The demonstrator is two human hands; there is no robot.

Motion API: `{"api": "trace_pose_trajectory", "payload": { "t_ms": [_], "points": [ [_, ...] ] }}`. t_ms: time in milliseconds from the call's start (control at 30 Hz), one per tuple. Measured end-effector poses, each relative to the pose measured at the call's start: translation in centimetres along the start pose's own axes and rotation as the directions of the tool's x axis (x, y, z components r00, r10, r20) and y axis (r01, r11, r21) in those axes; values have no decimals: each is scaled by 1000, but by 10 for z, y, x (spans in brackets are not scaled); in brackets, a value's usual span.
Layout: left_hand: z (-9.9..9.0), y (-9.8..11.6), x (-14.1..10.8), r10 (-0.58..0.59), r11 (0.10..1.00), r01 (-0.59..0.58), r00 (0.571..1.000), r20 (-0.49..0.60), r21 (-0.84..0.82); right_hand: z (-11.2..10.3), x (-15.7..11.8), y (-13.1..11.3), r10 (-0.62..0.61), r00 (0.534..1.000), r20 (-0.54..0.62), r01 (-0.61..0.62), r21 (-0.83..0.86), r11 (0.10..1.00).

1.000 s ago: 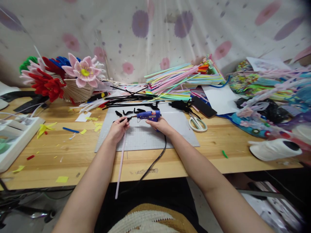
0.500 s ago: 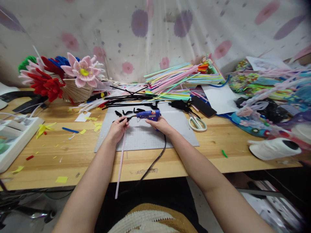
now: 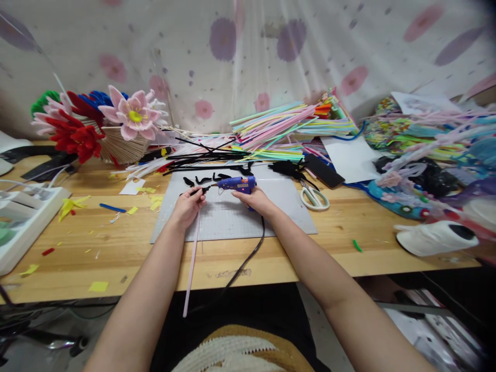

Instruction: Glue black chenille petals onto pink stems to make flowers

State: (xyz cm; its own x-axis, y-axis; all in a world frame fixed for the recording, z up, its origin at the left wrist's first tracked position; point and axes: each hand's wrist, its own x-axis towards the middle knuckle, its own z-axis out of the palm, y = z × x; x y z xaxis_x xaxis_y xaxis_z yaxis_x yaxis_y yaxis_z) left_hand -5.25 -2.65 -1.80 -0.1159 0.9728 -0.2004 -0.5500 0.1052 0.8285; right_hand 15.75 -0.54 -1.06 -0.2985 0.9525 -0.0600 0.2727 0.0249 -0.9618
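My right hand (image 3: 253, 199) is wrapped round the grip of a blue hot glue gun (image 3: 234, 183). The gun's nozzle points left, at or very near a small black fuzzy piece (image 3: 204, 190) pinched in my left hand (image 3: 189, 205). A pale pink pipe cleaner (image 3: 191, 274) hangs down from my left hand past the table's front edge. Both hands are over a grey cutting mat (image 3: 228, 222). Several short black pipe cleaner pieces (image 3: 202, 180) lie along the mat's back edge. A dark cord (image 3: 248, 261) runs down from the gun.
Long black pipe cleaners (image 3: 209, 156) and coloured bundles (image 3: 279, 124) lie behind the mat. White-handled scissors (image 3: 314, 198) and a dark phone (image 3: 324, 170) are to the right. Fuzzy flowers (image 3: 134, 114) stand back left. A white spool (image 3: 436, 238) lies right; a white power strip (image 3: 34, 222) is left.
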Motion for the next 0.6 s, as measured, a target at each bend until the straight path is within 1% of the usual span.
{"api": "trace_pose_trajectory", "payload": {
  "t_ms": [133, 300, 500, 600],
  "points": [
    [1, 1, -1, -8, 1000, 8, 1000, 3, -1, 2, -2, -3, -25, 1000, 16, 25, -16, 1000],
    [2, 1, -2, -8, 1000, 8, 1000, -7, -10, 1, 0, -2, 10, 999, -43, -11, -30, 999],
    [1, 1, -1, -1, 1000, 1, 1000, 1, -14, 0, -2, -3, -15, 1000, 16, 16, -31, 999],
    [2, 2, -2, 4, 1000, -4, 1000, 1, -13, 1, -3, -5, -36, 999, -2, 36, -45, 998]
  ]
}}
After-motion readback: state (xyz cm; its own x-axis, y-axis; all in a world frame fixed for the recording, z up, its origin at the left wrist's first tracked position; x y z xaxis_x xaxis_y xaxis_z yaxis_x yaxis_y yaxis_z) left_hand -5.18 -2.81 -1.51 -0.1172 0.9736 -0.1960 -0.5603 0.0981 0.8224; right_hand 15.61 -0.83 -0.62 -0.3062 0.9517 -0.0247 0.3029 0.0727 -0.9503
